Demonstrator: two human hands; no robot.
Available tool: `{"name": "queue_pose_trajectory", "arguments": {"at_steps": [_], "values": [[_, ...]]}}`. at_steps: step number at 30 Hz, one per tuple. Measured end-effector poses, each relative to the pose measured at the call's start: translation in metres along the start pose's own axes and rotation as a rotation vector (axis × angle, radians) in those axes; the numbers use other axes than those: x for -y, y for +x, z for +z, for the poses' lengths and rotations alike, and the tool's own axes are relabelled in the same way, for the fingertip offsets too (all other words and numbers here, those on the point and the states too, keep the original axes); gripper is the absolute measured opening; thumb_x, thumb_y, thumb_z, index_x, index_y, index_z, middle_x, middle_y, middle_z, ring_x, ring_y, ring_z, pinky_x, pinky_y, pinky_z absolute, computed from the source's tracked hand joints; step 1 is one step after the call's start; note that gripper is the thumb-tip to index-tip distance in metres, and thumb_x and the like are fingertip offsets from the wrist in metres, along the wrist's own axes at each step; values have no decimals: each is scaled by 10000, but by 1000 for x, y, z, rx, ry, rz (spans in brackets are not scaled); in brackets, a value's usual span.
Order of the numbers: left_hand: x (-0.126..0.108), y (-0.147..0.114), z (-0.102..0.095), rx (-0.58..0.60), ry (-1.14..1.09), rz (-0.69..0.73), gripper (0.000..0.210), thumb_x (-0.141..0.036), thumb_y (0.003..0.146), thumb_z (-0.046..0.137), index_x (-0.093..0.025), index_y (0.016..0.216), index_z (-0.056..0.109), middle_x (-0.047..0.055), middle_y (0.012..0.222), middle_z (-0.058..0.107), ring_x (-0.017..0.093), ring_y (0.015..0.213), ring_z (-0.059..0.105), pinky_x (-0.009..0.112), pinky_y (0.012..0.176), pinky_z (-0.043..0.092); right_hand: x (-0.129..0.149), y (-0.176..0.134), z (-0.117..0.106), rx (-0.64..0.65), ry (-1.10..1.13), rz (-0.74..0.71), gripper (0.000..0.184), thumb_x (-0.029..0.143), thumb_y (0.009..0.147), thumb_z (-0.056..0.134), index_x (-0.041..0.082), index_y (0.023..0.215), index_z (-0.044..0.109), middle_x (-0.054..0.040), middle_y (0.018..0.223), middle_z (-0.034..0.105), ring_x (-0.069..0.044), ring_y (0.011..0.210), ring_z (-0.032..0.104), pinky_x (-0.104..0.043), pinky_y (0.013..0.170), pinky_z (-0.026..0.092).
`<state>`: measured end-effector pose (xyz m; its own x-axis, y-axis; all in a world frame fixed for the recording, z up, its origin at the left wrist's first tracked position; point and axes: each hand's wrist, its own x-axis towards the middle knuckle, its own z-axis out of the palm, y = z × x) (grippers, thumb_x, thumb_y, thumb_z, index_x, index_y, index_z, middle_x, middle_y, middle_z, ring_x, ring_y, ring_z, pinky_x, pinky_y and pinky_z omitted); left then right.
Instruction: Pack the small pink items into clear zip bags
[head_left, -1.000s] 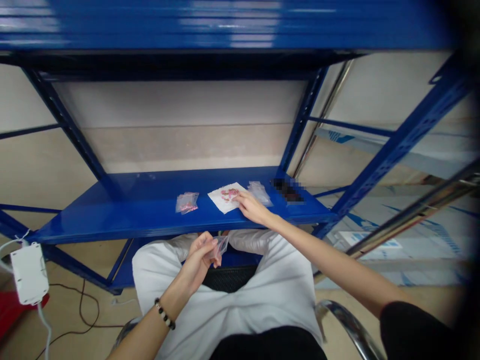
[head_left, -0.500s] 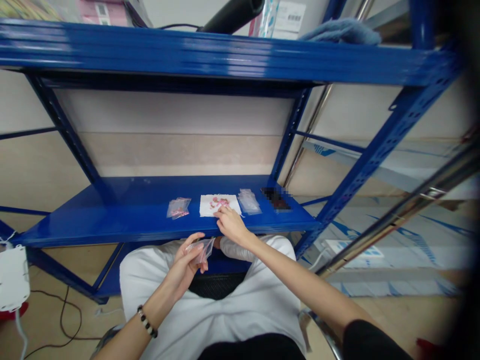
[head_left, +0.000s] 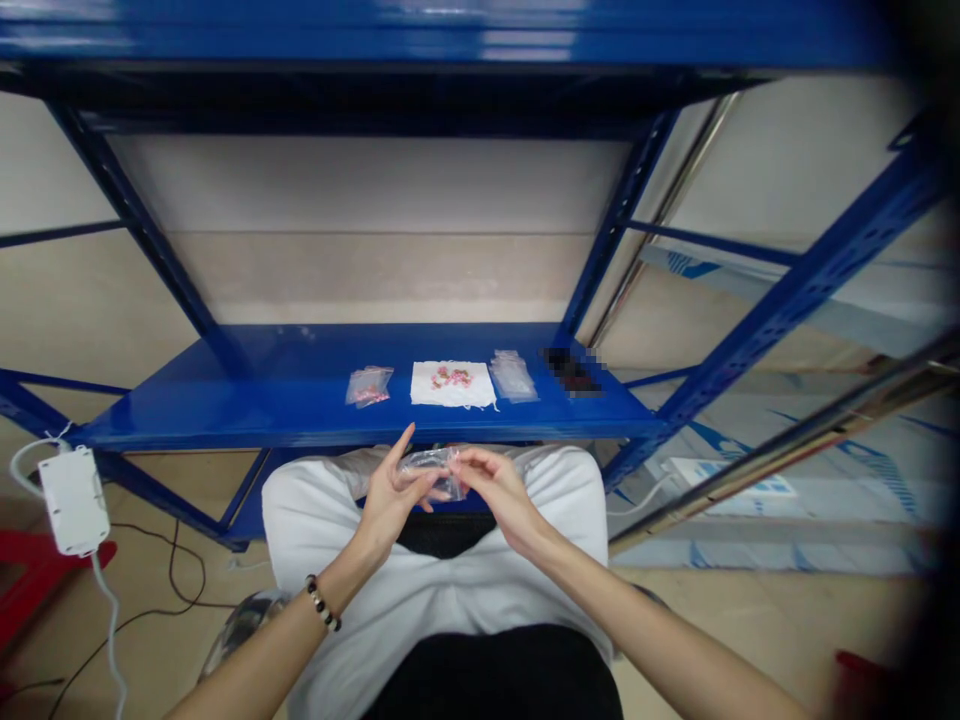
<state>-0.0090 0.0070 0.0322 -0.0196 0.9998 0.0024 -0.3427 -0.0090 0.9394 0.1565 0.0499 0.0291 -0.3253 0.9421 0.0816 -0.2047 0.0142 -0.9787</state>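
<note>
My left hand (head_left: 384, 508) holds a small clear plastic bag (head_left: 429, 461) between thumb and fingers above my lap, its index finger stretched upward. My right hand (head_left: 501, 492) is closed in a pinch at the bag's right end; what lies between its fingertips is too small to make out. Beyond them, small pink pieces (head_left: 453, 378) lie on a white cloth (head_left: 427, 397) on the blue shelf (head_left: 285, 400). Left of the cloth are small clear bags with pink contents (head_left: 369, 386). To its right lies a stack of flat clear bags (head_left: 514, 377).
A pixelated dark object (head_left: 574, 372) lies at the shelf's right end. An upper blue shelf beam (head_left: 450, 35) crosses above. A white power box (head_left: 73, 500) hangs at the left, with cables on the floor. A metal rail (head_left: 787, 440) runs along the right.
My right hand has left the pink pieces on the cloth and come back to the bag in my left hand. The view has tipped down.
</note>
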Motion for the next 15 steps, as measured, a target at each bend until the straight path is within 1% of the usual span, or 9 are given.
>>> {"name": "queue_pose_trajectory", "arguments": {"at_steps": [4,6,8,10,12,15], "values": [[4,2,-1,-64,-28,-4,1021,-376,791,774,-253,1577,133,109,999,767,239,756,756,246,574,554,3,4,-3,-58,-10,10,187,357,791,753,174,828,740,-1,725,651,-99,611,508,-216,583,402],[4,4,-3,-111,-48,2,999,-397,810,752,-251,1577,128,122,1030,761,238,763,756,248,570,553,3,6,-4,-67,-60,-19,190,368,805,736,179,822,737,8,697,625,-102,606,487,-218,577,386],[3,6,-5,-131,-21,17,961,-403,816,746,-230,1568,174,143,1043,757,241,772,755,243,566,543,0,8,-6,-70,-151,-80,189,371,823,717,183,815,734,1,712,625,-117,634,492,-225,590,382],[2,6,-5,-117,49,44,894,-397,813,748,-205,1540,264,151,1019,761,243,771,754,237,570,531,-2,8,-10,-52,-244,-144,189,370,851,683,190,809,720,-9,752,636,-136,682,510,-234,621,388],[1,4,-4,-81,124,71,823,-389,806,754,-190,1494,348,151,995,766,241,759,751,230,566,516,-1,11,-14,-31,-309,-198,207,371,896,617,198,798,677,-3,747,619,-145,693,516,-242,639,389],[3,0,-1,-21,179,88,758,-384,802,753,-190,1445,402,152,992,764,237,749,747,226,552,500,11,27,-29,-47,-445,-322,238,342,951,503,205,780,597,6,731,593,-151,692,526,-253,675,392]]}}
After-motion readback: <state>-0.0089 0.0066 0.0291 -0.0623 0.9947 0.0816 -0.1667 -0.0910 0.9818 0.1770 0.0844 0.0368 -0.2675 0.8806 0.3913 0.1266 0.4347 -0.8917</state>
